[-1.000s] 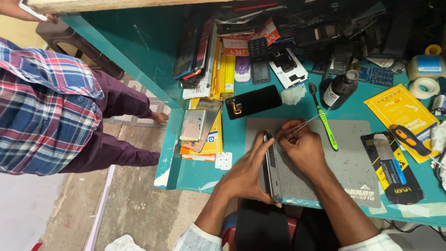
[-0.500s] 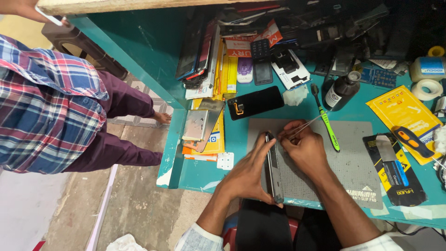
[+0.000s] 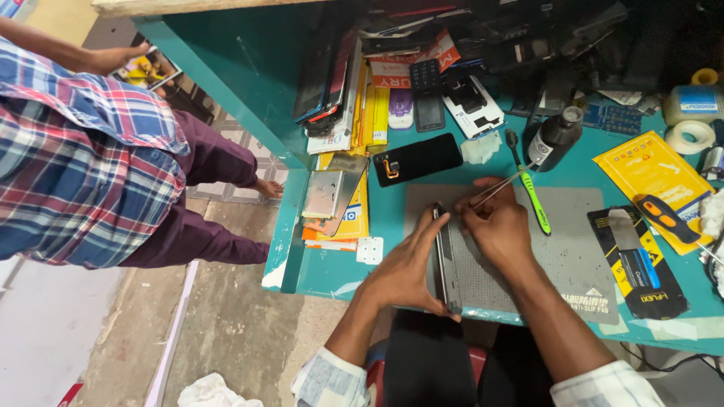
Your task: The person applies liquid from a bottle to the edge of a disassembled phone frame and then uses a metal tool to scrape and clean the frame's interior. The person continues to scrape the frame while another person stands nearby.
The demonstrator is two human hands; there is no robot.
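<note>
My left hand (image 3: 411, 264) grips a dark phone (image 3: 446, 260) that stands on its long edge on the grey work mat (image 3: 581, 249). My right hand (image 3: 498, 226) rests against the phone's upper end and holds thin metal tweezers (image 3: 501, 185), whose tips point up and to the right. A green-handled brush (image 3: 529, 188) lies just to the right of that hand. A black phone (image 3: 416, 159) with its back up lies beyond the mat.
A black bottle (image 3: 554, 137), yellow packets (image 3: 654, 177), an orange-handled screwdriver (image 3: 664, 217) and tape rolls (image 3: 690, 136) lie at the right. Stacked phones and packages (image 3: 354, 83) crowd the bench's back. A person in a plaid shirt (image 3: 83, 166) stands at the left beside the teal bench (image 3: 283, 249).
Both hands keep their hold on the phone and tweezers. The person at the left has shifted slightly; otherwise nothing has visibly moved.
</note>
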